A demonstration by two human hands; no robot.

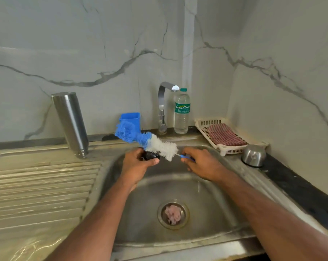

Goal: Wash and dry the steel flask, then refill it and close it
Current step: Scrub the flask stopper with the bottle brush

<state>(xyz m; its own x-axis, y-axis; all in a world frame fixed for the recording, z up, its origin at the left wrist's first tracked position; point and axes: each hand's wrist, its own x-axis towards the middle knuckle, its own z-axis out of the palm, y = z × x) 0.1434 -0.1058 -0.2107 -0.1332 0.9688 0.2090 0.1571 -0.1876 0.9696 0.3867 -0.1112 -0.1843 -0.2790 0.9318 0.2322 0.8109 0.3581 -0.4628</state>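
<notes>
The steel flask [70, 123] stands upside down, mouth on the draining board, at the back left of the sink [206, 187]. Over the basin my left hand [137, 164] grips a small black part [151, 155], probably the flask's stopper. My right hand [200, 162] holds the blue handle of a bottle brush [146, 139]. Its blue and white bristles lie against the black part and stretch up to the left. A steel cap [253, 155] sits upside down on the dark counter at the right.
A tap [164, 106] rises behind the basin, beside a plastic water bottle [181, 112] and a blue holder [131, 119]. A cream rack [229, 147] holds a folded red cloth [225, 135]. The drain [173, 214] holds a pinkish scrap. Ribbed draining board [37, 187] spreads left.
</notes>
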